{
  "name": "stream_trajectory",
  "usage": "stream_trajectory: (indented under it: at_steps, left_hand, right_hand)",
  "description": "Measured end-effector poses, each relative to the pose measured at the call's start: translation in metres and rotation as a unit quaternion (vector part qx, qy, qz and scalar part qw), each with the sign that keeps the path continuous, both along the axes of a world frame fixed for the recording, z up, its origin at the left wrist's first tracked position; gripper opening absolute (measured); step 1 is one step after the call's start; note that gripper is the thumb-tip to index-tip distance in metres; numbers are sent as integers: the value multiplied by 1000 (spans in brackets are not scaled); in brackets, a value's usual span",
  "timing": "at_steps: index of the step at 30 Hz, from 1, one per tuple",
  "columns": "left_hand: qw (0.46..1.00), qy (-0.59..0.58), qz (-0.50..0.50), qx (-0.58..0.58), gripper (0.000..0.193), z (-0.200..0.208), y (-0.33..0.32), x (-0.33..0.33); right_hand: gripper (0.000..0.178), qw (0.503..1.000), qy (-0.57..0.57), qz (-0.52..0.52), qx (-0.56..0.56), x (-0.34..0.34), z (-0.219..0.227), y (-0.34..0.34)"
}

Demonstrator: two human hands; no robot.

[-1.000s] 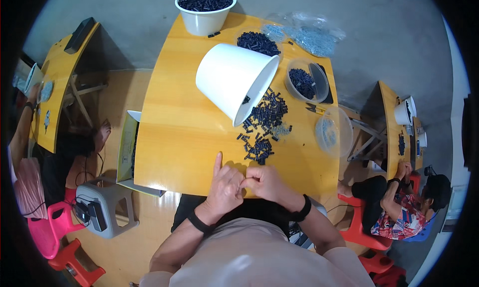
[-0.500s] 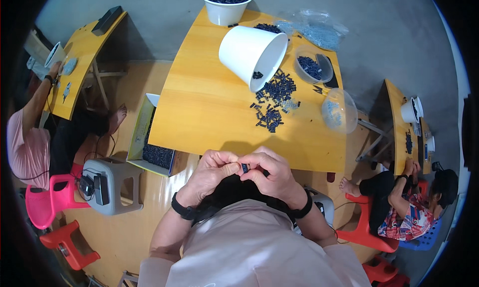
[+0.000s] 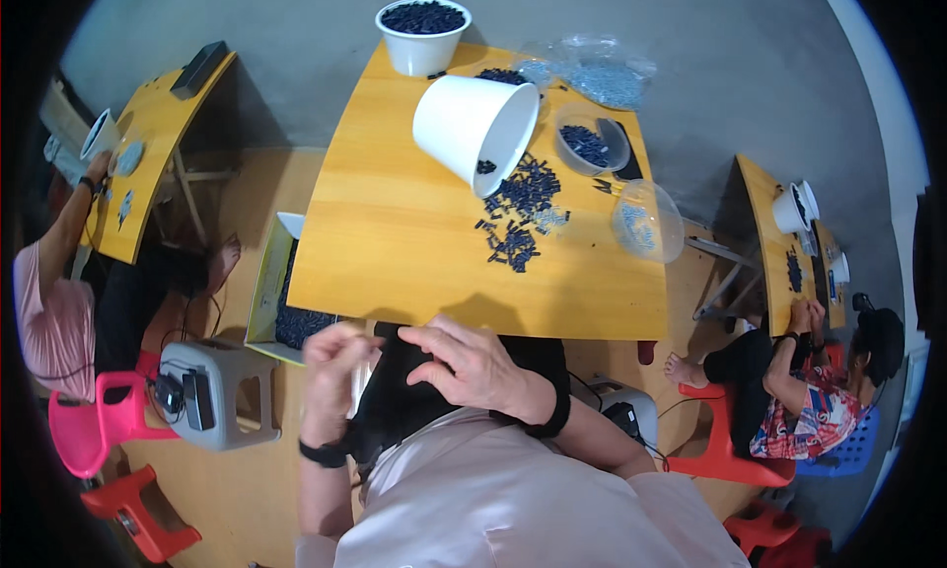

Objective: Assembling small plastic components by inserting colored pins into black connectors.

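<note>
My left hand [image 3: 337, 366] is curled at the near edge of the yellow table [image 3: 395, 262], thumb against fingers. Whether anything small is in that pinch, I cannot make out. To its right, my right hand [image 3: 472, 364] reaches leftward with thumb and index finger apart and nothing visible between them. Both hands are over my lap, apart from each other. Farther up the table, a loose pile of small dark blue-black pieces [image 3: 513, 247] spreads from the mouth of a tipped white bucket [image 3: 464, 124]. Some tiny pale blue bits [image 3: 552, 218] lie beside the pile.
An upright white bucket [image 3: 422, 50] full of dark pieces stands at the back. Clear tubs [image 3: 646, 223], pliers [image 3: 607, 186] and a bag of pale blue bits [image 3: 607, 79] line the right. A box [image 3: 258, 316] of dark pieces sits lower left. Two people work at side tables.
My hands have separated and shifted left; the small dark piece held between them no longer shows clearly. My right fingers have spread. The whole view has shifted slightly.
</note>
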State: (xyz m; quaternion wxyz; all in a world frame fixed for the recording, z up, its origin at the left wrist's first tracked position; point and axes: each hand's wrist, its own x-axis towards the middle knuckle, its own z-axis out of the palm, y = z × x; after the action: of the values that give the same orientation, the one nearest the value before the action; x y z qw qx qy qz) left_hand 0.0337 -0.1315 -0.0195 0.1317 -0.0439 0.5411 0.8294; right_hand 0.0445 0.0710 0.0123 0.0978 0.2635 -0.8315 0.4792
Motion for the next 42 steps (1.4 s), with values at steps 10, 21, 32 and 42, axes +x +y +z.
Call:
stream_trajectory:
  at_steps: [10,21,32,42]
  left_hand:
    - [957,-127,146,-215,16,-139,-151,-37]
    - [974,8,217,-70,21,-33,-58,-63]
    - [982,85,134,-98,30,29,16,-49]
    - [996,-3,-70,52,20,26,95,-66]
  right_hand:
    - [23,992,-26,-96,83,-9,-14,45]
    - [15,942,-57,-274,186,-60,-18,140]
    - [14,928,-89,-260,252,-83,-28,153]
    - [8,929,-65,-263,252,-87,-41,162]
